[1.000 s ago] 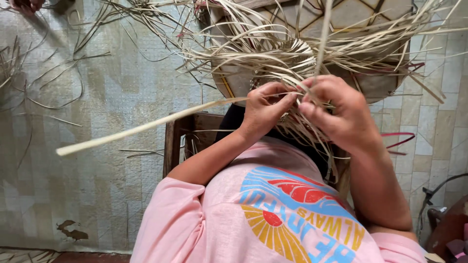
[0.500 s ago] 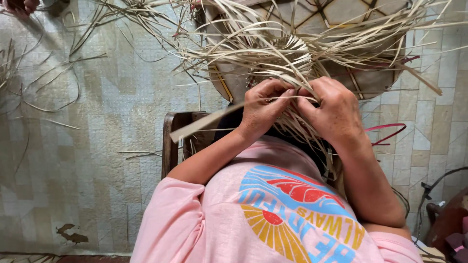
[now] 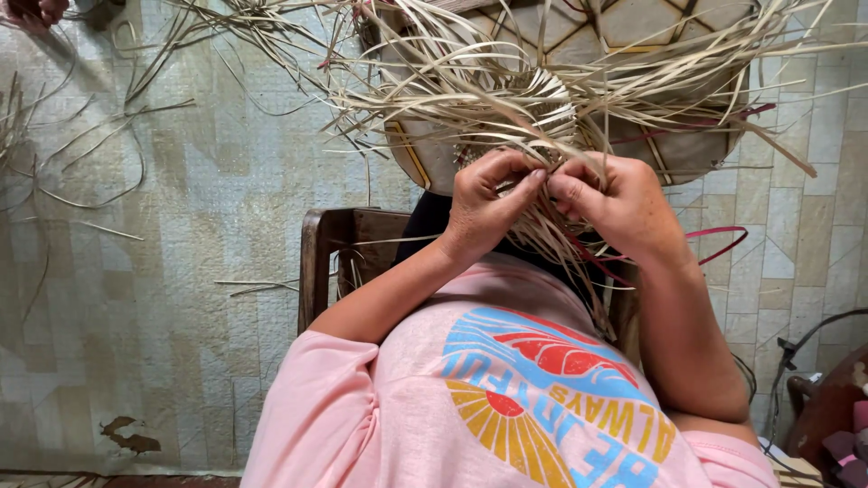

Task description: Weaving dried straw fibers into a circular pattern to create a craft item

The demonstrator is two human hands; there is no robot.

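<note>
Head view looks down over my pink shirt [image 3: 506, 407] to my two hands, which meet just under the half-woven basket [image 3: 561, 99]. It sits ahead of my knees, above the wooden stool [image 3: 330, 262], with loose strips fanning out from it on every side. My left hand [image 3: 484, 212] is curled shut, fingertips pinching a few pale strips [image 3: 542, 239], and my right hand [image 3: 615, 208] is closed against it, thumb and forefinger nipping the same bunch; the knuckles almost touch.

What I judge could go wrong: these dry strips may crack or split if I bend them too sharply at the pinch. The loose ends crowd my fingers (I cannot tell exactly which strip each hand has), so I might catch a wrong one and spoil the weave. A slackened pinch could let the last crossing spring open. The red strips [image 3: 714, 239] by my right wrist could snag, too.
</note>
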